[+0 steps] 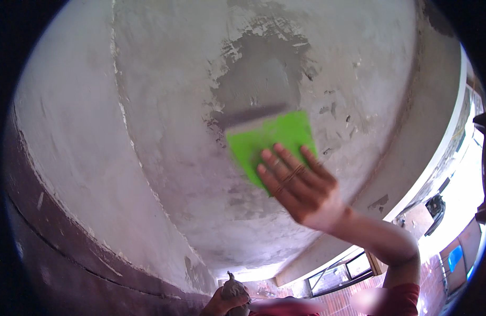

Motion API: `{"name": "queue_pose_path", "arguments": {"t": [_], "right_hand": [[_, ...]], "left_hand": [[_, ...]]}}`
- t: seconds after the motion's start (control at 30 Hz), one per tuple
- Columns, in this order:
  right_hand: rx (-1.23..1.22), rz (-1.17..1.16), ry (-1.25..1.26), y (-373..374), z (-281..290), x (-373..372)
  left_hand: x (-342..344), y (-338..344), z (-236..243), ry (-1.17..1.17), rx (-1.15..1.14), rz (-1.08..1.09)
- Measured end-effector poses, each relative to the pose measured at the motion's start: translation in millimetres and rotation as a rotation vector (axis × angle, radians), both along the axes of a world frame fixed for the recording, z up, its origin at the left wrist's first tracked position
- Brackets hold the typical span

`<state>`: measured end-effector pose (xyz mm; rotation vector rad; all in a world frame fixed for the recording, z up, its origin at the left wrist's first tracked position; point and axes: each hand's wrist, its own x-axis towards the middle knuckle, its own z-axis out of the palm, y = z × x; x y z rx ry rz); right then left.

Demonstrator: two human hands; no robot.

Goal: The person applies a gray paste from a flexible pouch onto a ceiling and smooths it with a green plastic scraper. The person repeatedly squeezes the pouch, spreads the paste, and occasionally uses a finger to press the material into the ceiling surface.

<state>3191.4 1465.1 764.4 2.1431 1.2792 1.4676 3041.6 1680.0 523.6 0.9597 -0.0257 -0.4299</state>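
Observation:
My right hand [309,192] presses a bright green, flat plastic spreader [269,131] against a plastered surface [174,105] overhead. Its fingers lie along the spreader's face and the thumb is hidden. The spreader's far edge rests at the lower border of a darker, damp-looking patch of grey plaster [259,73] with ragged edges. At the bottom of the view my left hand [219,303] is closed around a grey lump [235,292] with a pointed top. Whether that is bare putty or a wrapped bundle, I cannot tell.
A rough ridge [128,126] runs down the plaster on the left, above a dark maroon band [69,247]. On the right a beam [433,100] borders the surface. Beyond it are a framed window [340,276], brick wall [332,303] and a blue object [455,258].

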Motion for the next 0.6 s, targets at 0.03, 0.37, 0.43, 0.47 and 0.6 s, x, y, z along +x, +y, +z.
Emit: {"name": "queue_pose_path", "arguments": {"t": [0.03,0.37,0.43,0.47,0.6], "right_hand": [[0.030,-0.015,-0.049,0,13,3],[-0.073,-0.090,-0.185,13,13,67],[-0.151,-0.106,-0.149,5,-6,64],[-0.182,-0.114,-0.120,1,-15,59],[-0.205,-0.072,0.026,-11,-33,29]], "left_hand": [[1,0,-1,0.013,-0.034,0.001],[4,16,28,0.216,0.057,-0.039],[5,14,27,0.216,0.060,-0.011],[6,15,26,0.207,0.068,-0.010],[7,15,18,0.229,0.059,0.004]]}}
